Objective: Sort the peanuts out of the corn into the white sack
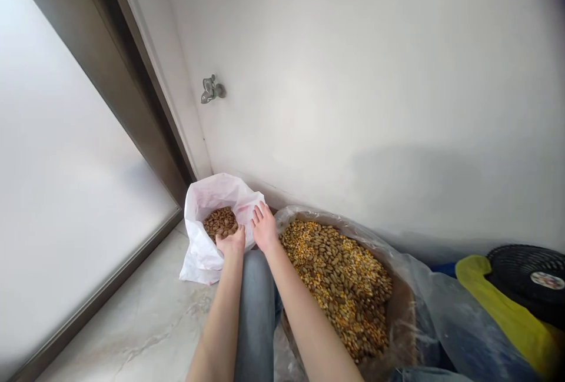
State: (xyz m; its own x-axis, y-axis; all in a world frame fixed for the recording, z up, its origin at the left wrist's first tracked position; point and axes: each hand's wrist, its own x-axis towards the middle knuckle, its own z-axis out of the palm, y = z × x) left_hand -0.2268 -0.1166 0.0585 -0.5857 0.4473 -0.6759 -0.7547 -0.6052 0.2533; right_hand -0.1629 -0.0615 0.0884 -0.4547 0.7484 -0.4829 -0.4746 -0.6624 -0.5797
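2 hands work at the mouth of a white plastic bag (200, 252) on the floor. The left hand (230, 243) curls downward, its fingers sunk among brown nuts (219, 222); whether it grips any, I cannot tell. The right hand (265, 228) is spread open, just beside the bag's rim, above a clear plastic sack (304, 212) of corn (348, 305) mixed with more nuts. A jeans-clad knee (256, 305) lies between the forearms. Farther right, a black grille (527, 270) carries a label (547, 280) too small to read, beside a yellow cloth (494, 305). A tap (210, 89) juts from the wall (353, 76).
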